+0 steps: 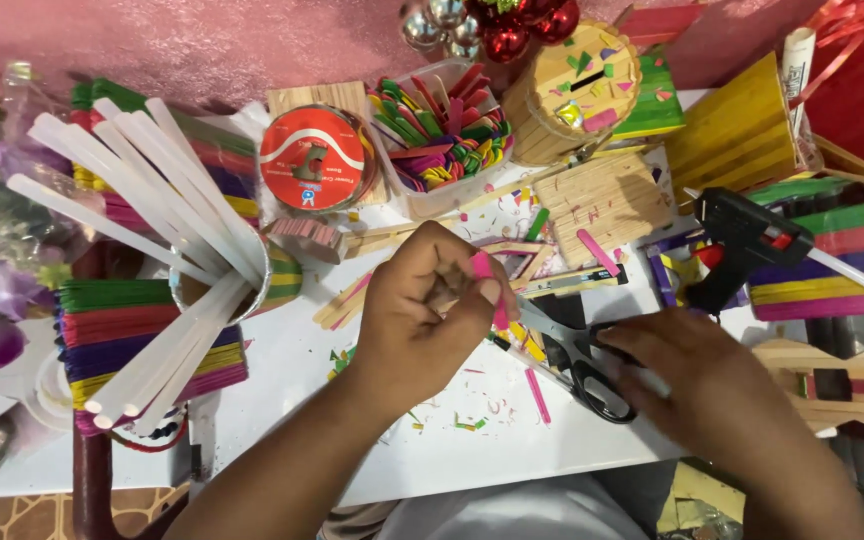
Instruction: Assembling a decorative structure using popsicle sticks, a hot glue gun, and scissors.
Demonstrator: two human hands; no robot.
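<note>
Pinching pink stick [480, 268] w/ left hand [422, 320]; right hand [697, 365] on black scissors [577, 355].

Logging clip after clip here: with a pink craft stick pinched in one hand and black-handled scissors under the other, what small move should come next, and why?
Probably lift the black-handled scissors toward the pink wooden craft stick. The left hand pinches the stick above the white table, while the right hand rests on the scissor handles, blades pointing at the stick; coloured offcuts already lie around.
</note>
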